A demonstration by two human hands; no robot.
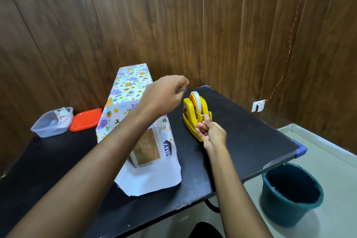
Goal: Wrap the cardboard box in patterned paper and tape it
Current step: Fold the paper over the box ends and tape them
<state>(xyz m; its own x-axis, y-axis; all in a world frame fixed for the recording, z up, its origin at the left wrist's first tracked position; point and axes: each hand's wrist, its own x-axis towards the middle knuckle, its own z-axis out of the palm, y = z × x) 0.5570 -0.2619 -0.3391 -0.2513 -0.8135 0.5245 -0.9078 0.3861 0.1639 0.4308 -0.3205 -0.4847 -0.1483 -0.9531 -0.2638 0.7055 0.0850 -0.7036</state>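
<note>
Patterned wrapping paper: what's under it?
A brown cardboard box, bare only at the open near end. The patterned wrapping paper covers its top and sides, hiding them.

Box [125, 100] on table [241, 141], tape dispenser [190, 114] to R, tub [48, 127], lid [86, 120] to L.

two bare forearms fill the lower half of the view, uncovered right up to the wrists. the left forearm [92, 160] runs from 8 o'clock and looks far broader, being close to the wide lens. the right forearm [231, 185] runs from 5 o'clock and looks slimmer. the left hand [164, 96] and right hand [211, 133] are bare too. at 6 o'clock sits a dark rounded shape [204, 230], possibly the person's clothing.
</note>
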